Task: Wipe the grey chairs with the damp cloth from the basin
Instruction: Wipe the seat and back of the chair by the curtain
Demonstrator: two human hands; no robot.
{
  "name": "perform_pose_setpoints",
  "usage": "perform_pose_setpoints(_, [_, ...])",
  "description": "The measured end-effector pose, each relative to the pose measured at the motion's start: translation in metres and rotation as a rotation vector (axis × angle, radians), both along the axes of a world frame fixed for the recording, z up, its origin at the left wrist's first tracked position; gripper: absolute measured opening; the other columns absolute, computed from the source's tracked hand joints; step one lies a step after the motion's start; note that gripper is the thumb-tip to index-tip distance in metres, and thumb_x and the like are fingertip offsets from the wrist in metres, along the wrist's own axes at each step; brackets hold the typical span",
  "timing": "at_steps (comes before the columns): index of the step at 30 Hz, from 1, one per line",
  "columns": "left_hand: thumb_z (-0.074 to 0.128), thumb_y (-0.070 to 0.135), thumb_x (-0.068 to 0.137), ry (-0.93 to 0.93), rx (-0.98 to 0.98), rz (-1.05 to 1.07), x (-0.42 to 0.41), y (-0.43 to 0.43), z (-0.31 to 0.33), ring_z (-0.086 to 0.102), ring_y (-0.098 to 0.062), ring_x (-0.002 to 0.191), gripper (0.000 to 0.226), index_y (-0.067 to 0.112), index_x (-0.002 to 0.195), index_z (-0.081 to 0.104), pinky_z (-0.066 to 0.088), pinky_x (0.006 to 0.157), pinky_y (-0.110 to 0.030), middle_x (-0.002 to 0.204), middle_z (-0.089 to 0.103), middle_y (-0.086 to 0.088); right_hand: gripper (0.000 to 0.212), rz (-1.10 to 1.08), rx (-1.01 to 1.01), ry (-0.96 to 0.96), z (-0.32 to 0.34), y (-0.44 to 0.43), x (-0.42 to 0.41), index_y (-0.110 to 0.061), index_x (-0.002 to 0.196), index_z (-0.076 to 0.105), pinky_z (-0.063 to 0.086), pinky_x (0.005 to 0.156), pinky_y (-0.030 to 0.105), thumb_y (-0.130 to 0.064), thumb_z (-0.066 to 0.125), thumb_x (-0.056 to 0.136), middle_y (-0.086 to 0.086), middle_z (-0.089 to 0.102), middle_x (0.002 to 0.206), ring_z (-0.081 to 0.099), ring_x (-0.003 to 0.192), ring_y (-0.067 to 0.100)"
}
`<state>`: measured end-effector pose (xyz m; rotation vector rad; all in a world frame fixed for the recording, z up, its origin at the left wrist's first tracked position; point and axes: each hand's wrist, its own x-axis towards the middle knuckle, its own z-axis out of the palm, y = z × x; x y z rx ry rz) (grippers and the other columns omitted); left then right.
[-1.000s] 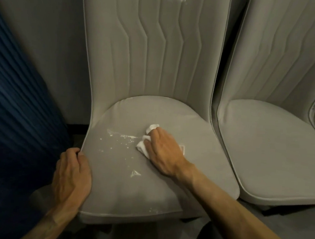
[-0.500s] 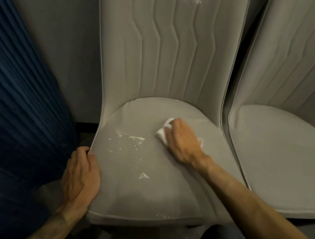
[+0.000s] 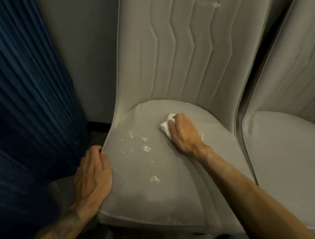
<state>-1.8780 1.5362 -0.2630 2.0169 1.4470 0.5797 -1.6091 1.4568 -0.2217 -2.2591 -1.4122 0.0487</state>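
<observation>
A grey upholstered chair (image 3: 166, 194) fills the middle of the view, its seat flecked with white specks (image 3: 142, 142) on the left half. My right hand (image 3: 183, 134) grips a crumpled white cloth (image 3: 166, 124) and presses it on the seat near the backrest. The cloth shows only at my fingertips; the rest lies under my palm. My left hand (image 3: 93, 176) holds the seat's left edge, fingers curled over the rim.
A second grey chair (image 3: 288, 156) stands close on the right, almost touching the first. A dark blue pleated curtain (image 3: 23, 100) hangs at the left. A grey wall (image 3: 79, 48) lies behind. No basin is in view.
My right hand has slid the cloth across the seat away from me, toward the backrest. My left hand has stayed on the seat's left edge.
</observation>
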Motion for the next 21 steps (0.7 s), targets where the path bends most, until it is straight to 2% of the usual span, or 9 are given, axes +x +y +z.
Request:
perform_pose_setpoints(1, [0.028,0.035,0.111,0.004,-0.002,0.000,0.000,0.000,-0.001,0.046,-0.018,0.102,0.024,0.025,0.123,0.046,0.036,0.088,-0.039,0.113,0.048,0.004,0.029,-0.064,-0.017,0.007,0.000,0.006,0.004,-0.002,0.104,0.052,0.036,0.088,0.040,-0.028,0.040,0.107,0.022,0.055,0.108,0.053,0.099,0.038])
perform_pose_setpoints(3, [0.028,0.034,0.110,-0.004,-0.005,-0.006,0.000,-0.001,-0.001,0.045,-0.017,0.102,0.022,0.027,0.123,0.045,0.036,0.089,-0.038,0.113,0.048,0.006,0.033,-0.048,-0.041,-0.006,-0.002,0.023,-0.009,-0.002,0.109,0.052,0.039,0.093,0.043,-0.031,0.038,0.107,0.022,0.055,0.113,0.052,0.103,0.039])
perform_pose_setpoints(7, [0.030,0.035,0.109,0.002,-0.024,-0.005,-0.001,0.000,0.000,0.048,-0.019,0.104,0.019,0.031,0.121,0.044,0.040,0.092,-0.042,0.114,0.050,0.007,0.033,0.290,-0.023,-0.053,-0.014,0.032,-0.070,-0.007,0.106,0.050,0.040,0.087,0.045,-0.035,0.034,0.107,0.015,0.052,0.105,0.050,0.093,0.034])
perform_pose_setpoints(10, [0.028,0.036,0.109,-0.004,-0.053,-0.012,0.000,0.000,0.003,0.046,-0.016,0.102,0.017,0.034,0.120,0.041,0.037,0.090,-0.039,0.118,0.053,0.006,0.034,0.465,-0.026,-0.046,-0.011,0.019,-0.068,-0.012,0.107,0.050,0.040,0.089,0.039,-0.039,0.029,0.108,0.008,0.053,0.112,0.050,0.095,0.027])
perform_pose_setpoints(12, [0.027,0.037,0.108,-0.003,-0.065,-0.017,0.000,0.000,0.006,0.049,-0.018,0.104,0.023,0.032,0.124,0.042,0.039,0.092,-0.040,0.122,0.056,0.002,0.036,0.410,-0.036,-0.094,-0.010,0.029,-0.049,-0.010,0.108,0.054,0.038,0.095,0.038,-0.038,0.031,0.108,0.008,0.054,0.120,0.051,0.103,0.027])
perform_pose_setpoints(14, [0.027,0.036,0.109,0.006,-0.056,-0.021,0.000,-0.001,0.005,0.052,-0.022,0.108,0.026,0.028,0.128,0.044,0.043,0.095,-0.044,0.124,0.058,-0.001,0.035,0.225,-0.086,-0.077,-0.005,0.053,-0.036,-0.003,0.107,0.053,0.037,0.095,0.040,-0.032,0.033,0.108,0.016,0.055,0.115,0.051,0.105,0.034])
perform_pose_setpoints(16, [0.027,0.035,0.110,0.007,-0.041,-0.022,-0.001,-0.002,0.004,0.053,-0.022,0.108,0.024,0.027,0.125,0.044,0.043,0.094,-0.043,0.123,0.059,-0.001,0.033,0.156,-0.085,-0.024,-0.006,0.072,-0.045,-0.001,0.106,0.051,0.036,0.092,0.040,-0.030,0.035,0.108,0.021,0.054,0.109,0.051,0.100,0.036])
perform_pose_setpoints(18, [0.028,0.034,0.110,0.004,-0.038,-0.024,-0.001,-0.002,0.003,0.053,-0.022,0.108,0.023,0.027,0.124,0.045,0.042,0.092,-0.042,0.123,0.059,-0.001,0.031,0.275,-0.045,-0.023,-0.014,0.071,-0.070,-0.005,0.103,0.049,0.036,0.088,0.038,-0.033,0.037,0.108,0.017,0.054,0.104,0.049,0.092,0.030])
perform_pose_setpoints(21, [0.028,0.031,0.109,0.012,-0.058,-0.036,0.000,-0.001,0.002,0.054,-0.026,0.114,0.026,0.026,0.129,0.045,0.043,0.095,-0.044,0.129,0.058,-0.003,0.027,0.525,-0.045,0.038,-0.018,0.044,-0.100,-0.020,0.099,0.042,0.031,0.078,0.026,-0.043,0.031,0.107,0.002,0.049,0.098,0.041,0.081,0.012])
